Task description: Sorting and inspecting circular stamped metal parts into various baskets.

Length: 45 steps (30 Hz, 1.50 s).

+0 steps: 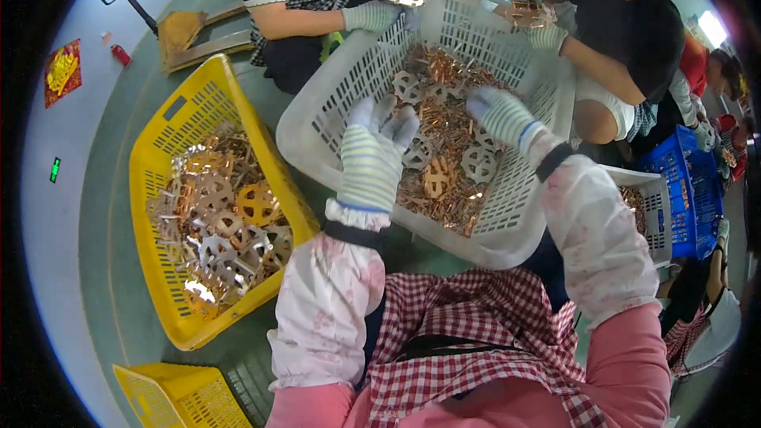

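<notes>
My left hand (pixel 374 150), in a striped knit glove with grey-blue fingertips, is raised over the near left rim of a white plastic basket (pixel 325 123). Its fingers are spread, with nothing between them. Above the same basket my right hand (pixel 506 115), gloved alike, points its fingers leftward; they look loosely stretched, and no piece shows in them. Below both hands lie many thin copper-coloured metal strips (pixel 444 123). Among them are round cut-out metal discs, including a silver disc (pixel 478 164), another silver disc (pixel 408 87) and a golden disc (pixel 437 177).
A yellow basket (pixel 151 269) with similar discs and scraps stands at my left, a smaller yellow basket (pixel 182 396) below it. Across the white basket, one person's gloved hand (pixel 371 16) and another person's gloved hand (pixel 547 36) hold metal pieces. Blue crates (pixel 686 190) stand right.
</notes>
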Tool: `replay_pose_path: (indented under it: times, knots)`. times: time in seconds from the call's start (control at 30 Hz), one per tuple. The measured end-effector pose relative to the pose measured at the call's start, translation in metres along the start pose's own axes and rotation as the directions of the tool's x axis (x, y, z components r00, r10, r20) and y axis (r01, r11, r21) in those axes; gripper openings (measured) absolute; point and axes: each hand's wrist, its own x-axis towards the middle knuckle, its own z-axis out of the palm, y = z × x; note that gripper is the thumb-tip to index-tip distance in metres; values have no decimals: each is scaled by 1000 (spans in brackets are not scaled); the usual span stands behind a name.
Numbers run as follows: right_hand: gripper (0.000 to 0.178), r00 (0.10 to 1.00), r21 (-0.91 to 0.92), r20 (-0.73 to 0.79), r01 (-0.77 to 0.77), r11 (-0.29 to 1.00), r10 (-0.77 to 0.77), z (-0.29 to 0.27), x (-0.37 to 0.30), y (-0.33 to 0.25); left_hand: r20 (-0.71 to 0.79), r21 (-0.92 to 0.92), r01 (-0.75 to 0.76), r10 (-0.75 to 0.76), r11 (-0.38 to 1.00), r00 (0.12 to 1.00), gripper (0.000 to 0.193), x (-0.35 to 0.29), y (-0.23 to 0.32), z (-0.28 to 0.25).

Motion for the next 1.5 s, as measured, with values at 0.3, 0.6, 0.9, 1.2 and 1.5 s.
replay_pose_path:
  times: [0.3,0.6,0.9,1.2,1.5]
  knots:
    - [38,750,-727,456,3,686,480,152,-16,41,-130,64,70,-61,996,990,31,-2,9,-30]
    - [51,936,513,229,117,851,-266,269,-50,252,-72,66,121,-116,990,991,37,4,2,-16]
    - [43,852,-711,316,-78,698,417,153,-30,61,-88,138,30,-18,990,996,35,1,8,-34]
    - [49,886,480,-156,-319,817,437,32,-19,-87,2,611,-286,360,738,933,24,-3,-6,-27]
    - [29,869,774,-332,30,632,366,31,-59,-121,-27,323,99,-95,941,995,43,-5,-17,-17]
